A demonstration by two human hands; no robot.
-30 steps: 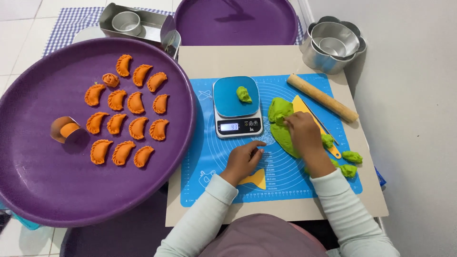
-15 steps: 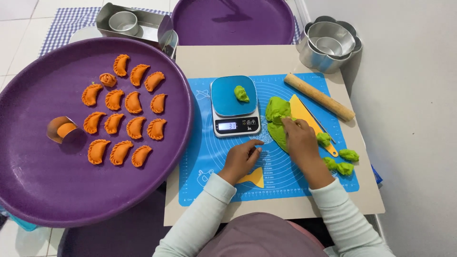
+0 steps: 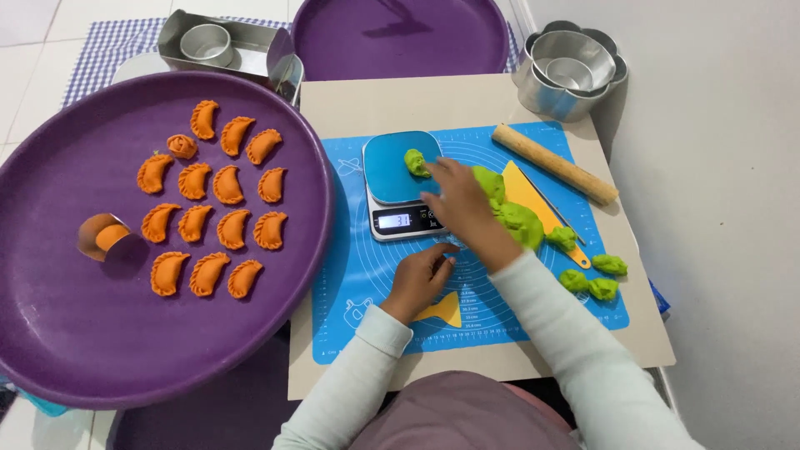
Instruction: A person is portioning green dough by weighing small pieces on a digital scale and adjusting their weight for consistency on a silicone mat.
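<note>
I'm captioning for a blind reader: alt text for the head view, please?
The right hand reaches to a green dough lump on a blue kitchen scale; the left hand rests on the blue mat. Beside it, orange crescent pastries fill a purple tray.

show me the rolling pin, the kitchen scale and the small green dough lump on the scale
rolling pin [image 3: 555,164], head view, middle of the wooden shaft
kitchen scale [image 3: 392,165], head view, bare blue weighing plate
small green dough lump [image 3: 414,162], head view, centre of the lump

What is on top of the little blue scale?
A small green dough lump sits on the scale. The right hand reaches over it, covering part of the platform.
</note>
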